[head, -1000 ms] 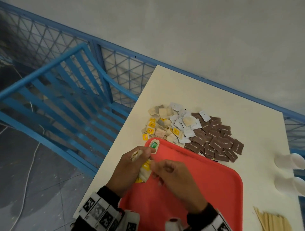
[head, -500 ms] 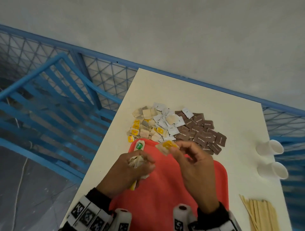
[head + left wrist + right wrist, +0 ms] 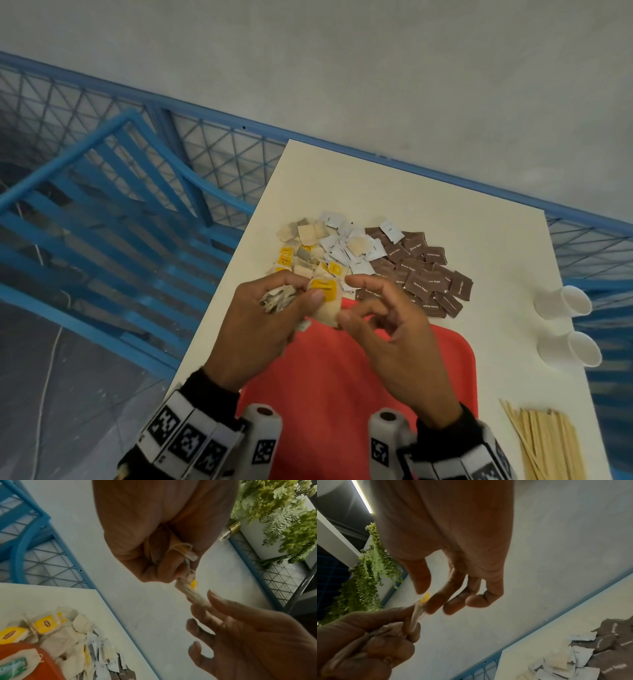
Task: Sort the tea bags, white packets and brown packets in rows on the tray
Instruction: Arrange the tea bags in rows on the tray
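My left hand [image 3: 305, 289] grips a bunch of tea bags [image 3: 279, 301] above the far left corner of the red tray [image 3: 376, 370]. Its thumb presses a yellow-tagged tea bag [image 3: 325, 301] against the bunch. My right hand [image 3: 347, 299] hovers beside it with loosely bent fingers; the fingertips [image 3: 435, 605] just touch that bag's edge. One green-tagged tea bag [image 3: 15, 665] lies on the tray corner, hidden by my left hand in the head view. Behind the tray lie mixed tea bags [image 3: 301, 246], white packets [image 3: 342, 253] and brown packets [image 3: 421, 274].
The cream table [image 3: 342, 178] has two white paper cups [image 3: 561, 305] lying near its right edge and a bundle of wooden stirrers [image 3: 548, 445] at the front right. A blue metal railing [image 3: 102, 205] runs along the left and behind.
The right hand had pulled a yellow-tagged tea bag away from the bunch; it has come back to the left hand, whose thumb now pins the bag. The right hand's pinch has loosened.
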### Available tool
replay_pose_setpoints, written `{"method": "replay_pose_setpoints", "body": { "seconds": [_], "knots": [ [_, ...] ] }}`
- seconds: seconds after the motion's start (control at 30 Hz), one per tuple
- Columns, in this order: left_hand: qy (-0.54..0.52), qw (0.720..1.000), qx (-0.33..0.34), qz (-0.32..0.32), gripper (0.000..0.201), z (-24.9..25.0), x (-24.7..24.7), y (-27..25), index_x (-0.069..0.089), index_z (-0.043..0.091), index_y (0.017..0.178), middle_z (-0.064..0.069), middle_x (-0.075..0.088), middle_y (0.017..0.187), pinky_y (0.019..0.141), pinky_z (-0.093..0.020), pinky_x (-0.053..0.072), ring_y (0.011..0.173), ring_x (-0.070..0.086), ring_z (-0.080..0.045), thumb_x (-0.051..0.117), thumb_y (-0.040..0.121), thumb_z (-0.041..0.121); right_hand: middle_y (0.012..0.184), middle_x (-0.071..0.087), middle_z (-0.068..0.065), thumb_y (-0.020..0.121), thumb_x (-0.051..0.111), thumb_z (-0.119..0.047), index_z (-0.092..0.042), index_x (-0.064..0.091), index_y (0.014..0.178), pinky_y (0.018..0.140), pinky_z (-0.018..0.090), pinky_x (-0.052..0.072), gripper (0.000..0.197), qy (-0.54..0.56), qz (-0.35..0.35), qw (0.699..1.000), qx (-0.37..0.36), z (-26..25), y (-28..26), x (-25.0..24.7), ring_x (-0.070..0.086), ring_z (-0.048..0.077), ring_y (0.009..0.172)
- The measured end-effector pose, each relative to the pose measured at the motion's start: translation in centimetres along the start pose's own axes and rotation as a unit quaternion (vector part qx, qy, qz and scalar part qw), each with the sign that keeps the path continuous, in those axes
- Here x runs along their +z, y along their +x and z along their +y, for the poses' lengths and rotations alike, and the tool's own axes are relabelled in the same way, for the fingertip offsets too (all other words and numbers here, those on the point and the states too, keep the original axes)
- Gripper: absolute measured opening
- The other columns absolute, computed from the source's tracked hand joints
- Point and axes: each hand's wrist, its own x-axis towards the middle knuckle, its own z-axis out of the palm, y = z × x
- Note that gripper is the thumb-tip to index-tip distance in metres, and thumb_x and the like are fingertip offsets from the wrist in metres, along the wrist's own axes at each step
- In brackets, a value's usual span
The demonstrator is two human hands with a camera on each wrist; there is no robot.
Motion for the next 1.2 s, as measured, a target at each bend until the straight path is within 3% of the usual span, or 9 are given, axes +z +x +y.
{"method": "replay_pose_setpoints", "body": {
  "seconds": [0.13, 0.27, 0.37, 0.53, 0.73, 0.83, 0.93, 1.03, 1.2],
  "knots": [
    [0.019, 0.999, 0.009, -0.028, 0.016, 0.3, -0.3, -0.1, 0.073, 0.008, 0.086, -0.017, 0.061, 0.061, 0.039, -0.023, 0.039, 0.042, 0.05, -0.013, 0.073, 0.082, 0.023, 0.099, 0.071, -0.012, 0.084, 0.075, -0.039, -0.03, 0.072, 0.107, 0.078, 0.037, 0.052, 0.025, -0.034, 0.04, 0.998, -0.032, -0.3, 0.6, 0.4, 0.066, 0.015, 0.093],
    [0.05, 0.996, -0.008, -0.08, 0.011, -0.1, -0.1, -0.1, 0.071, 0.024, 0.077, 0.0, 0.061, 0.056, 0.044, -0.019, 0.041, 0.045, 0.051, -0.01, 0.076, 0.083, 0.018, 0.087, 0.074, -0.003, 0.087, 0.074, -0.028, -0.025, 0.077, 0.087, 0.072, 0.057, 0.051, 0.004, 0.02, 0.077, 0.996, -0.05, -0.4, 1.5, 0.8, 0.068, 0.024, 0.081],
    [0.089, 0.992, -0.026, -0.08, 0.015, -0.5, -0.8, 0.0, 0.07, 0.023, 0.084, 0.007, 0.061, 0.059, 0.049, -0.018, 0.043, 0.049, 0.053, -0.007, 0.083, 0.078, 0.019, 0.088, 0.076, 0.002, 0.083, 0.074, -0.036, -0.027, 0.077, 0.087, 0.072, 0.064, 0.051, 0.01, 0.062, 0.108, 0.992, -0.025, -0.2, 1.8, 0.3, 0.065, 0.043, 0.079],
    [0.081, 0.996, 0.016, -0.022, 0.034, 0.4, -1.0, 0.3, 0.071, 0.026, 0.104, 0.004, 0.067, 0.068, 0.055, -0.02, 0.049, 0.056, 0.062, -0.013, 0.081, 0.074, 0.037, 0.087, 0.076, 0.0, 0.083, 0.073, -0.027, -0.023, 0.078, 0.088, 0.072, 0.064, 0.051, 0.008, 0.047, 0.091, 0.994, -0.041, -0.4, 2.0, 0.7, 0.07, 0.03, 0.082],
    [0.119, 0.992, 0.016, -0.045, 0.019, -0.2, -0.6, 0.7, 0.074, 0.023, 0.09, 0.004, 0.065, 0.062, 0.055, -0.037, 0.052, 0.052, 0.06, -0.012, 0.077, 0.081, 0.04, 0.085, 0.076, -0.002, 0.083, 0.073, -0.035, -0.033, 0.077, 0.087, 0.063, 0.063, 0.051, 0.006, 0.047, 0.084, 0.994, -0.058, -0.5, 2.2, 1.3, 0.07, 0.03, 0.077],
    [0.1, 0.994, 0.013, -0.038, 0.03, -0.3, -0.9, 0.4, 0.074, 0.024, 0.098, 0.001, 0.067, 0.065, 0.056, -0.032, 0.052, 0.053, 0.061, -0.012, 0.081, 0.078, 0.047, 0.087, 0.076, 0.0, 0.085, 0.075, -0.03, -0.029, 0.077, 0.087, 0.068, 0.062, 0.052, 0.003, 0.039, 0.085, 0.995, -0.047, -0.1, 2.2, 1.4, 0.07, 0.028, 0.08],
    [0.078, 0.997, 0.022, -0.022, 0.024, -0.3, -0.9, 0.2, 0.075, 0.018, 0.093, 0.001, 0.067, 0.064, 0.051, -0.025, 0.05, 0.048, 0.059, -0.008, 0.075, 0.083, 0.039, 0.086, 0.075, 0.006, 0.085, 0.074, -0.025, -0.023, 0.077, 0.092, 0.072, 0.064, 0.051, 0.008, 0.054, 0.06, 0.997, -0.02, 0.4, 1.8, 1.8, 0.067, 0.042, 0.079],
    [0.046, 0.999, -0.019, -0.012, 0.017, -1.3, -1.0, -0.4, 0.076, 0.015, 0.09, 0.008, 0.065, 0.059, 0.048, -0.015, 0.043, 0.045, 0.056, -0.005, 0.073, 0.081, 0.029, 0.086, 0.076, 0.005, 0.082, 0.075, -0.026, -0.029, 0.077, 0.092, 0.069, 0.053, 0.051, 0.011, 0.066, 0.028, 0.997, 0.027, 1.3, 1.0, 2.6, 0.064, 0.044, 0.075],
    [0.093, 0.99, -0.101, 0.02, 0.004, -4.4, -2.9, -2.3, 0.077, 0.019, 0.085, -0.003, 0.071, 0.072, 0.054, -0.022, 0.049, 0.056, 0.062, -0.011, 0.073, 0.088, 0.021, 0.075, 0.075, 0.0, 0.084, 0.074, -0.007, -0.01, 0.077, 0.086, 0.063, 0.018, 0.048, 0.005, 0.063, 0.052, 0.985, 0.153, 7.4, 0.8, 4.0, 0.061, 0.005, 0.066]
  ]
}}
